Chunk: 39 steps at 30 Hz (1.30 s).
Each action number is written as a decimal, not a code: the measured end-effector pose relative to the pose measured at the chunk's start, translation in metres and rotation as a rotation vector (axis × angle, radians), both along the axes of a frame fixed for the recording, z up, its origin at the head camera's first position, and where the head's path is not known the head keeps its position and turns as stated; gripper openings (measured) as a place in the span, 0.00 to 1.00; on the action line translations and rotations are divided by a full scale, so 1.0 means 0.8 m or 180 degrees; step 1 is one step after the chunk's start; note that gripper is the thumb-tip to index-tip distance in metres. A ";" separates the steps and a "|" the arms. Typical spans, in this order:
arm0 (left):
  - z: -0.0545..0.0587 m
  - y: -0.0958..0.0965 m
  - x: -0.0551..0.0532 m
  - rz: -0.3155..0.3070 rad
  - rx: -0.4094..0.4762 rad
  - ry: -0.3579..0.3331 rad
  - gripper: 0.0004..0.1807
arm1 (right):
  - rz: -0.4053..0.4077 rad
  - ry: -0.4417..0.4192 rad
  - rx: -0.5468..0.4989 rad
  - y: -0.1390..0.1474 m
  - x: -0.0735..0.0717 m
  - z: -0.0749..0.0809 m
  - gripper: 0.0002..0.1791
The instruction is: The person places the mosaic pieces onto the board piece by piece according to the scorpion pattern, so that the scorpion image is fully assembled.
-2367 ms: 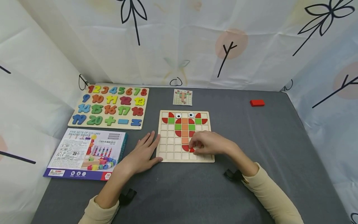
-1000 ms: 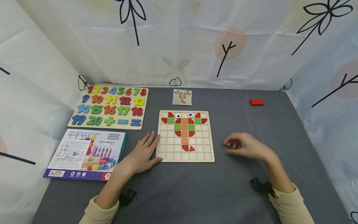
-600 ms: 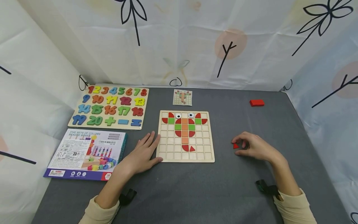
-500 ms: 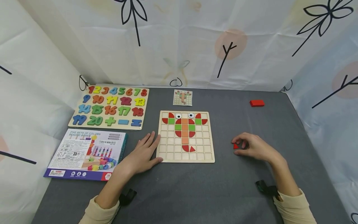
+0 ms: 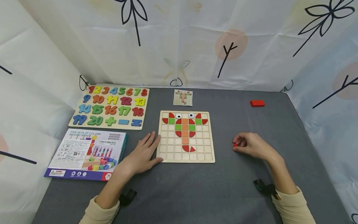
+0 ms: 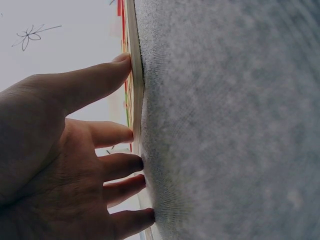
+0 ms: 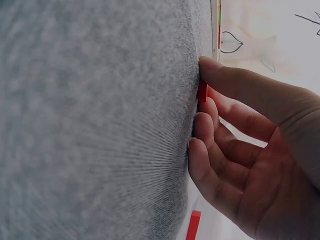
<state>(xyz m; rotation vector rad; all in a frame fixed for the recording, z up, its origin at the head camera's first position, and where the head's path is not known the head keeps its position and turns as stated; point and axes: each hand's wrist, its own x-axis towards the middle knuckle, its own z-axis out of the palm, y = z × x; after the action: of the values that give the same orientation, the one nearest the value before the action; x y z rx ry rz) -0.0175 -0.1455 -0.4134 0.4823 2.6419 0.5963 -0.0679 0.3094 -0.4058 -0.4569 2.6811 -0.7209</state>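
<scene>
In the head view a wooden grid board (image 5: 173, 148) lies mid-table, with red, green and orange pieces and two eye pieces forming a figure. My left hand (image 5: 142, 154) rests flat at its left edge, fingers spread; in the left wrist view the thumb and index finger touch the board's edge (image 6: 136, 80). Right of the board, my right hand (image 5: 253, 146) pinches a small red triangular piece (image 7: 202, 91) between thumb and fingers at the tabletop, mostly covered in the head view. A red triangle (image 5: 192, 149) sits slightly askew in the board beside a red quarter-round piece (image 5: 185, 148).
Behind the board lies a small pattern card (image 5: 183, 97) with a similar figure. A red block (image 5: 257, 103) is at the back right. On the left lie a number puzzle board (image 5: 104, 107) and a flat printed box (image 5: 84, 155). White cloth walls (image 5: 179, 43) surround the grey table.
My right hand has left the board, where the red triangle shows uncovered, and moved right. Its fingers have closed on another red triangular piece on the table. My left hand has stayed put.
</scene>
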 end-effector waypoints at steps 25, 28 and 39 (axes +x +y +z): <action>0.001 0.000 0.000 0.0004 0.0016 -0.0014 0.50 | 0.0033 0.0130 0.0044 -0.013 -0.002 0.000 0.12; 0.000 -0.001 0.000 0.0000 0.0001 -0.0012 0.50 | 0.0015 0.0193 0.0058 -0.014 -0.002 -0.001 0.14; 0.001 0.001 0.000 -0.0010 -0.0023 -0.0023 0.50 | 0.0106 0.0123 -0.0022 -0.018 -0.003 0.002 0.13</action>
<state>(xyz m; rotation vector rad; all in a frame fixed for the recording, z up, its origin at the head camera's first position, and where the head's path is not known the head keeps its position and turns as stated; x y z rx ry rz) -0.0174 -0.1450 -0.4129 0.4810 2.6351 0.5862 -0.0704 0.2949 -0.4045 -0.5212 2.7009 -0.7192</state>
